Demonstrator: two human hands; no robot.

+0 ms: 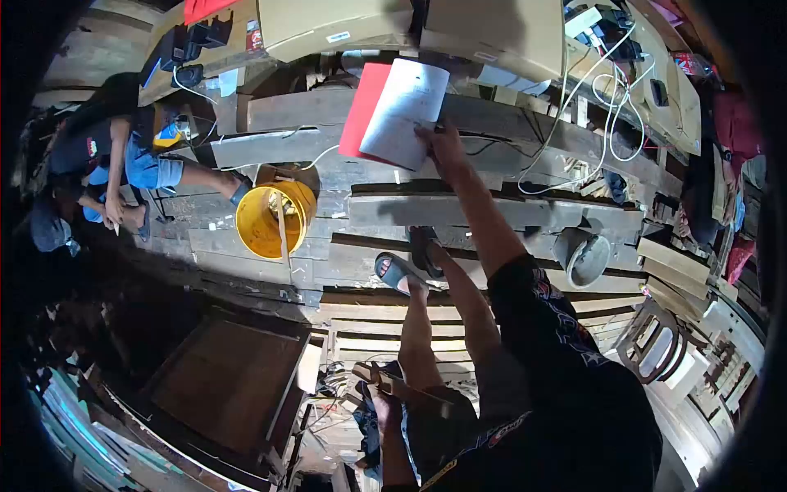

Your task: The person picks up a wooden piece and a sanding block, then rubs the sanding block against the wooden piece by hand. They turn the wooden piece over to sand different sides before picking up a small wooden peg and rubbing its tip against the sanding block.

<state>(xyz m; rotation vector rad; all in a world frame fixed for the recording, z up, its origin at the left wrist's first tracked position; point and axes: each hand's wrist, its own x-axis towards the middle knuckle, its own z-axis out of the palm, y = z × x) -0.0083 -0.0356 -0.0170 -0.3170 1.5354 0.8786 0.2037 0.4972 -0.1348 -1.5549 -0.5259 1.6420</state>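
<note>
My right hand (443,150), arm stretched forward, grips the lower right edge of a notebook (406,111). The notebook is open, with a red cover to the left and a white page with writing on it; dark fingertips overlap the page. Low in the view, close to my body, my left hand (385,403) is closed around a brown piece of wood (418,394) that points to the right across my shorts. Its exact shape is partly hidden by the hand.
A yellow bucket (275,220) with a stick in it stands on the plank floor. Another person (123,164) sits at the left. Cardboard boxes (484,33) line the far side, with white cables (611,123) hanging near them. A grey bucket (588,261) stands right of my feet.
</note>
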